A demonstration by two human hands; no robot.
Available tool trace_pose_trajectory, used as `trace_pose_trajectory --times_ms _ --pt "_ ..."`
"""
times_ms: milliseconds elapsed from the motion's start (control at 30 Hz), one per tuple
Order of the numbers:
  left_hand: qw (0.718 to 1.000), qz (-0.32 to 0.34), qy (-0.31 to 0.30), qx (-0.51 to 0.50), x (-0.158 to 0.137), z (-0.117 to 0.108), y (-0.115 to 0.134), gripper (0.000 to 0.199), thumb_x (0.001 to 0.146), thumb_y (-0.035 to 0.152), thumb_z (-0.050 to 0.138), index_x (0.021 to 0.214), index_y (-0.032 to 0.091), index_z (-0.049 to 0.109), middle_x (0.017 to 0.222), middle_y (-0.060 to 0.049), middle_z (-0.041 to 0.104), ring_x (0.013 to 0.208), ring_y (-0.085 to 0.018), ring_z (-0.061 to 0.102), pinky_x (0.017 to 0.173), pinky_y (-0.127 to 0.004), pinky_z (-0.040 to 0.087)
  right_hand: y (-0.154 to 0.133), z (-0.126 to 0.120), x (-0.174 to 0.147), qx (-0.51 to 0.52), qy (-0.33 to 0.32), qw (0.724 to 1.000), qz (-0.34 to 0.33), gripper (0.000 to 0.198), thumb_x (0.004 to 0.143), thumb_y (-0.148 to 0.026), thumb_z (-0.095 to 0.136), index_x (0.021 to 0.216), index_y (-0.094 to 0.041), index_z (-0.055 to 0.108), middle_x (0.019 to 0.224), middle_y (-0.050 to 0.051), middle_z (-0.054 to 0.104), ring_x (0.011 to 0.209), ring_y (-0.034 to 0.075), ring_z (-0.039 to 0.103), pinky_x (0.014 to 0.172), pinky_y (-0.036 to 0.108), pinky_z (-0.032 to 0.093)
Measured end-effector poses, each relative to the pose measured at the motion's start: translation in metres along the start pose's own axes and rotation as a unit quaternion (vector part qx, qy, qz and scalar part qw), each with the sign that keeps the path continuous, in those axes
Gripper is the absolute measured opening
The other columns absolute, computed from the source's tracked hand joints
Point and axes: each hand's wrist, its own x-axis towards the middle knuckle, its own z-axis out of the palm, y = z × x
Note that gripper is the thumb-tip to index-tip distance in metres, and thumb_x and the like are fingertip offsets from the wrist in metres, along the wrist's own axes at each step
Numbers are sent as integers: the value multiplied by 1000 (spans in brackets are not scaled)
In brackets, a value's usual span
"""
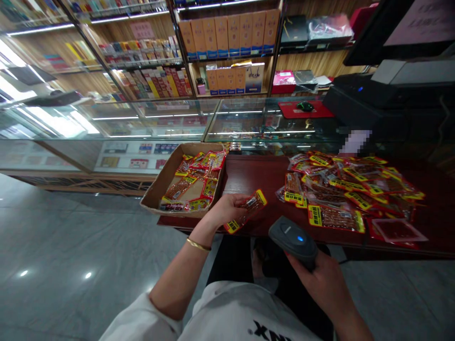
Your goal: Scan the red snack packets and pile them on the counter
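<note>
My left hand (pixel 229 208) grips a snack packet (pixel 253 202) with yellow ends and a clear middle, just above the front edge of the dark red table (pixel 249 168). In my right hand (pixel 320 272) is a grey barcode scanner (pixel 292 239) with a blue light on top, its head pointing toward the packet. Left of my left hand stands an open cardboard box (pixel 151 198) with several similar packets lying in it. To the right, a large heap of snack packets (pixel 337 182) covers part of the table. The scanner's handle is mostly hidden by my fingers.
Behind the table runs a glass display counter (pixel 170 113) carrying a green-lit mouse (pixel 304 106) on a red mat (pixel 284 110). A monitor (pixel 362 42) and black machine (pixel 387 99) stand at right. Shelves with orange boxes (pixel 232 35) line the back wall.
</note>
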Motion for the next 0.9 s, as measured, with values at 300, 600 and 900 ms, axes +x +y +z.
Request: trace_pose_trajectory --times_ms 300,600,900 --pt "996 13 32 83 2 -4 1 41 67 17 71 107 10 76 83 -5 76 64 -13 64 57 -20 45 -2 -10 -6 -33 32 999 -5 33 91 -47 59 99 -22 78 89 9 82 84 30 80 76 35 64" --pt "996 25 42 75 5 -11 -8 44 66 17 74 109 11 75 92 -8 78 71 -15 68 60 -20 48 -8 -15 -9 -30 36 999 -16 31 92 -43 58 92 -20 78 91 11 82 84 29 80 72 32 62" --pt "997 21 75 -22 55 16 -15 44 69 3 66 113 12 69 88 -5 77 69 -14 70 64 -22 53 1 -26 -17 18 60 996 60 32 87 -49 62 93 -22 78 89 6 83 82 27 80 69 30 63"
